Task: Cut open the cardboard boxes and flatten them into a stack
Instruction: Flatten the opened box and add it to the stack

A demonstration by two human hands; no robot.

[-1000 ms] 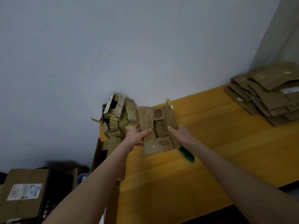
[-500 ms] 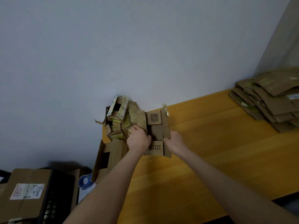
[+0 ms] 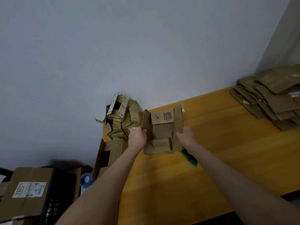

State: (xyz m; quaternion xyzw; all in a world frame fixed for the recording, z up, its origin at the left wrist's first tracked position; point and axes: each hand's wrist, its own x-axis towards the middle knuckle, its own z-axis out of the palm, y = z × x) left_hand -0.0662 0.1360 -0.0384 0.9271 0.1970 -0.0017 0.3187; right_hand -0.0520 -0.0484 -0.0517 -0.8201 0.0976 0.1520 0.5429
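Since the earlier frame the hands have moved apart, spreading the cardboard box (image 3: 163, 132) open over the table (image 3: 219, 168). The left hand (image 3: 137, 138) grips its left wall and the right hand (image 3: 185, 137) grips its right wall, fingers curled. The box sits between them.

There is only one view, worn on the person's head. It looks forward and down along both bare forearms, which enter from the bottom edge and reach the left hand (image 3: 137, 138) and right hand (image 3: 186, 137) near the middle, gripping the opened box (image 3: 162, 132). The wide lens sits tilted, so the worktop (image 3: 227, 151) slants up to the right, its far edge against the wall (image 3: 146, 54), which fills the whole upper half. Past the worktop's left edge, a labelled carton (image 3: 27, 190) sits lower down in the bottom-left corner.
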